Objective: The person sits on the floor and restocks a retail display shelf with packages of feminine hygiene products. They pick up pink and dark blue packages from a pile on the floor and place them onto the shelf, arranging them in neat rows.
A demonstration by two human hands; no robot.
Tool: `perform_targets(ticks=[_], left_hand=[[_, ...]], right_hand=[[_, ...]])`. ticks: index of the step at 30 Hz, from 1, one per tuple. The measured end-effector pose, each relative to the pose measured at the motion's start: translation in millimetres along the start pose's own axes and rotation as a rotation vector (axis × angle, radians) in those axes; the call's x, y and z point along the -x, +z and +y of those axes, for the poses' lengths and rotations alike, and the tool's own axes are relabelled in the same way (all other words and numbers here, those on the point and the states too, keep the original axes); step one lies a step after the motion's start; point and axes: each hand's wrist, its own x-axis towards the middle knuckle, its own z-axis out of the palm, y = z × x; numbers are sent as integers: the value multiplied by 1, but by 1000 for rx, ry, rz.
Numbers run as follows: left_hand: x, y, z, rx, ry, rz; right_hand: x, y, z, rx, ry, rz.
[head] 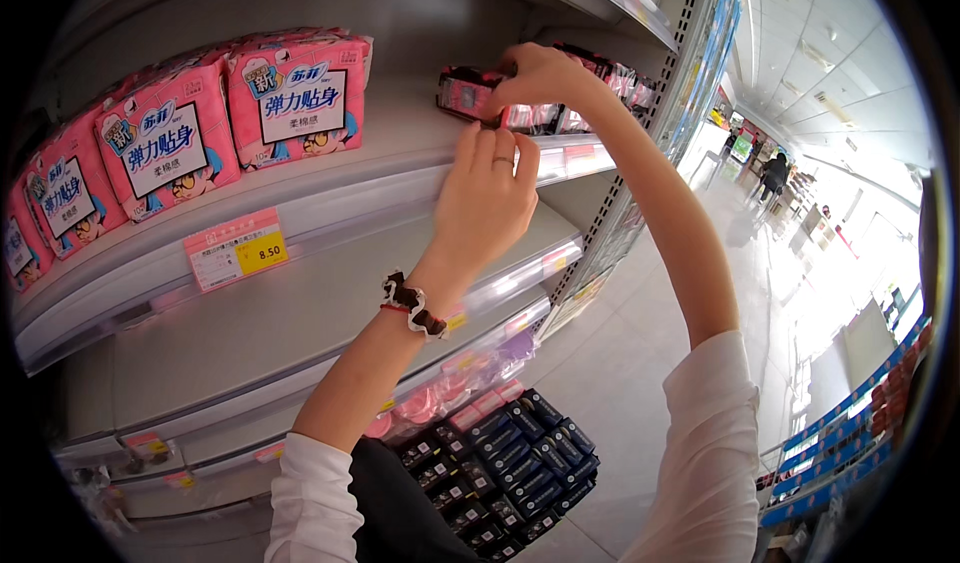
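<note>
My right hand (544,75) reaches over the upper shelf, its fingers around a small pink-and-black package (466,96) near the shelf's front edge. Just below it is my left hand (489,188), with a ring and a dark scrunchie at the wrist. Its fingertips are at the shelf lip by that package; whether they touch it is hard to see. More small pink-and-black packages (622,86) stand to the right, partly behind my right arm. Pink packs of sanitary pads (300,105) line the left part of the same shelf.
A price tag (237,251) hangs on the shelf's front rail. Lower shelves (247,353) lie beneath. Stacked dark boxes (517,465) stand low by my legs. Right of the shelving runs a tiled aisle (637,323), with a person (774,174) far off and a blue-edged rack (840,443) at lower right.
</note>
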Motion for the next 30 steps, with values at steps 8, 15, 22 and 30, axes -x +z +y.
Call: perform_targets(ticks=[8, 15, 22, 30], left_hand=[[2, -4, -1, -53, -4, -13], [1, -2, 0, -33, -5, -20], [0, 1, 0, -43, 2, 6], [0, -2, -1, -24, -2, 2]], right_hand=[[10, -28, 30, -82, 78, 447], [-8, 13, 75, 124, 102, 635], [-26, 10, 87, -224, 44, 436], [-31, 15, 74, 59, 140, 519]])
